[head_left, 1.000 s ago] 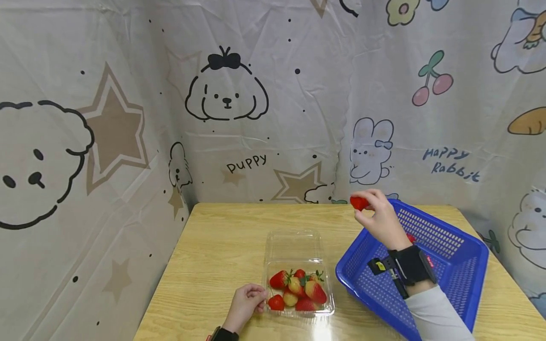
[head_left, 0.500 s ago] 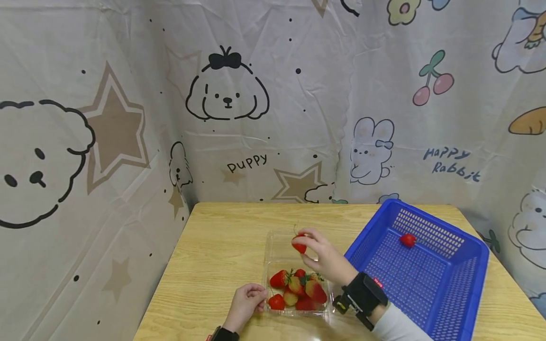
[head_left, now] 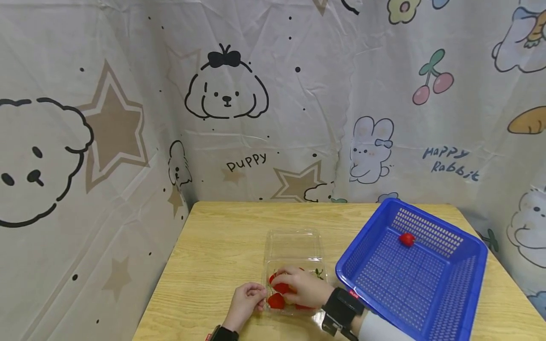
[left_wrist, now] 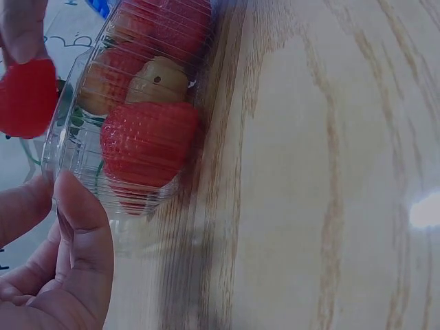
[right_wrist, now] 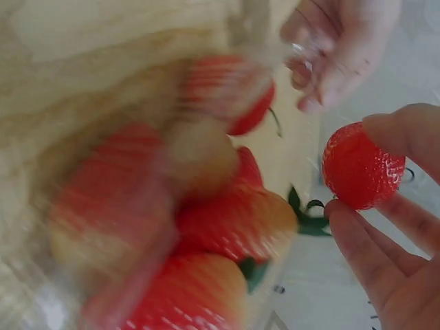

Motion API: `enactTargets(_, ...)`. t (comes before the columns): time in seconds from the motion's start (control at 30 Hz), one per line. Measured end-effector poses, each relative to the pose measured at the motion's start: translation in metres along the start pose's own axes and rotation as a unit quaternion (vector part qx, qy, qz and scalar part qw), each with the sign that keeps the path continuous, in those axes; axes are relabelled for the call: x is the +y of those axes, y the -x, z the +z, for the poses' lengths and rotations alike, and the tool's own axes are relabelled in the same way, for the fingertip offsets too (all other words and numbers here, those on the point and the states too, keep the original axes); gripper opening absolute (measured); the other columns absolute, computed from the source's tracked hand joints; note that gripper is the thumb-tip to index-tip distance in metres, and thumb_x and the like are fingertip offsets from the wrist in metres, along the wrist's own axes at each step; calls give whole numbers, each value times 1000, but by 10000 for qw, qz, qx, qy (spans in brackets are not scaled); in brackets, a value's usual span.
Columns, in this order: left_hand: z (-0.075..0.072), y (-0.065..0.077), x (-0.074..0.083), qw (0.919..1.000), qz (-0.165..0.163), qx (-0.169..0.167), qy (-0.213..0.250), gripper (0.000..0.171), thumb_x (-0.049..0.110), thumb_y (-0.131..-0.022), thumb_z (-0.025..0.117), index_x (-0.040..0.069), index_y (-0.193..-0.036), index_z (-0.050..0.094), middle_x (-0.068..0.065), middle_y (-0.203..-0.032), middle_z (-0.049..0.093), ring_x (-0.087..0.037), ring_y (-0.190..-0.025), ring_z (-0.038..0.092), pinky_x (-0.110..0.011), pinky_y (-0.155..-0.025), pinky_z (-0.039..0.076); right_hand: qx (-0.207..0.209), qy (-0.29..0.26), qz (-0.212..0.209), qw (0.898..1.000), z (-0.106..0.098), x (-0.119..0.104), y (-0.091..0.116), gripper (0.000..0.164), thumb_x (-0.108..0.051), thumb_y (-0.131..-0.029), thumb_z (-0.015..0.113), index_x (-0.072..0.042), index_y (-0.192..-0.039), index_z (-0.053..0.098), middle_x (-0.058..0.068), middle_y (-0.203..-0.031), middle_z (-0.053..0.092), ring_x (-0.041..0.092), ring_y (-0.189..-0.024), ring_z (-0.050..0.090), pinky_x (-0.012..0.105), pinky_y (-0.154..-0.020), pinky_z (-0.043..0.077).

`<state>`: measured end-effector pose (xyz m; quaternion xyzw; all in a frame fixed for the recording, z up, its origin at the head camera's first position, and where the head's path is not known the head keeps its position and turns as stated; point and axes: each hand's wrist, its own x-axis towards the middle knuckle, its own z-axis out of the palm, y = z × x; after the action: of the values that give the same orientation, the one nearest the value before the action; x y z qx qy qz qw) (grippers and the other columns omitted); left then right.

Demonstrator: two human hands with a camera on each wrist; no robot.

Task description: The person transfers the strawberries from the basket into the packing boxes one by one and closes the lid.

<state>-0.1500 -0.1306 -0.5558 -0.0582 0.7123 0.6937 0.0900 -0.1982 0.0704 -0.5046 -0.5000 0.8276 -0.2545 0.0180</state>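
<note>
My right hand (head_left: 304, 286) pinches a red strawberry (right_wrist: 363, 166) between thumb and fingers, over the clear plastic clamshell box (head_left: 294, 246). In the left wrist view that strawberry (left_wrist: 26, 98) shows just above the box rim. Several strawberries lie in the box, some red and some pale yellow; a red one (head_left: 276, 300) sits at its near left corner. My left hand (head_left: 248, 301) pinches the box's left edge between thumb and forefinger, seen closely in the left wrist view. The right hand hides part of the fruit in the head view.
A blue plastic basket (head_left: 362, 241) stands on the right of the wooden table (head_left: 222, 246), with one red strawberry (head_left: 407, 239) inside. The box's lid is folded back, away from the person. A printed cloth (head_left: 273, 142) hangs behind and beside the table.
My right hand has carried the strawberry from above the blue basket, leftward and down, to the clamshell box. The left hand has stayed at the box's edge.
</note>
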Motion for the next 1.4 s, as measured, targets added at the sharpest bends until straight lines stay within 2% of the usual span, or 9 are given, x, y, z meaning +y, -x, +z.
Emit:
enactTargets(0.37, -2, 1, 2, 10000, -33, -66, 44, 23, 6, -86, 61, -14, -97, 56, -1, -67, 57, -11, -56, 56, -26, -53, 51, -330, 391, -172, 9985, 18, -1, 2, 37, -11, -75, 71, -18, -109, 62, 1, -111, 54, 9, -101, 53, 17, -83, 46)
enactTargets(0.57, -1, 6, 13, 9999, -47, -96, 1, 22, 4, -86, 60, -15, -96, 55, -2, -66, 57, -12, -56, 56, -27, -54, 52, -380, 468, -60, 9982, 15, -4, 2, 38, -10, -76, 70, -18, -111, 61, 3, -112, 54, 9, -98, 55, 16, -79, 47)
enactTargets(0.73, -1, 3, 6, 9999, -74, -63, -76, 24, 6, -87, 60, -15, -97, 55, -1, -66, 57, -11, -56, 56, -28, -55, 52, -679, 416, 123, 9967, 12, -6, 3, 40, -11, -79, 67, -18, -118, 60, 5, -118, 54, 10, -101, 55, 18, -81, 47)
enactTargets(0.9, 0, 1, 0, 9999, 5, 1, -157, 25, 8, -87, 61, -13, -97, 56, 0, -66, 57, -10, -56, 56, -26, -54, 52, -1055, 396, 282, 9932, -6, -13, 4, 43, -16, -82, 65, -18, -124, 56, 7, -125, 52, 15, -110, 52, 25, -84, 48)
enactTargets(1.03, 0, 1, 0, 9999, 18, 41, -155, 25, 9, -86, 62, -13, -97, 57, 1, -66, 57, -9, -56, 56, -25, -53, 52, -1117, 178, 642, 9915, -38, -19, 5, 44, -19, -86, 62, -20, -129, 51, 6, -130, 48, 18, -112, 52, 30, -87, 48)
enactTargets(1.13, 1, 1, 1, 9999, -10, 58, -134, 25, 8, -87, 62, -13, -97, 57, 1, -66, 58, -9, -56, 56, -25, -53, 52, -463, 62, 812, 9956, -68, -16, 8, 46, -19, -89, 60, -18, -133, 47, 8, -134, 45, 21, -114, 52, 33, -89, 48)
enactTargets(1.23, 1, 1, 1, 9999, -23, 67, -152, 25, 7, -87, 61, -14, -98, 56, 0, -66, 58, -10, -56, 56, -26, -53, 52, 802, 174, 859, 9929, -99, -4, 16, 50, -15, -88, 60, -16, -135, 43, 10, -138, 40, 27, -114, 51, 39, -87, 49)
enactTargets(1.3, 1, 2, 0, 9999, -31, 58, -154, 25, 7, -87, 61, -14, -98, 56, -1, -67, 58, -10, -56, 56, -28, -54, 52, 1778, 471, 812, 9796, -117, 9, 23, 54, -10, -85, 63, -15, -135, 43, 10, -139, 37, 31, -112, 52, 42, -85, 50)
enactTargets(1.4, 1, 2, 0, 9999, -30, 56, -150, 25, 7, -86, 61, -15, -98, 56, -1, -67, 58, -10, -57, 56, -28, -54, 52, 2943, 1027, 887, 9460, -138, 35, 37, 62, -4, -80, 67, -13, -136, 42, 13, -141, 34, 37, -115, 47, 51, -88, 45)
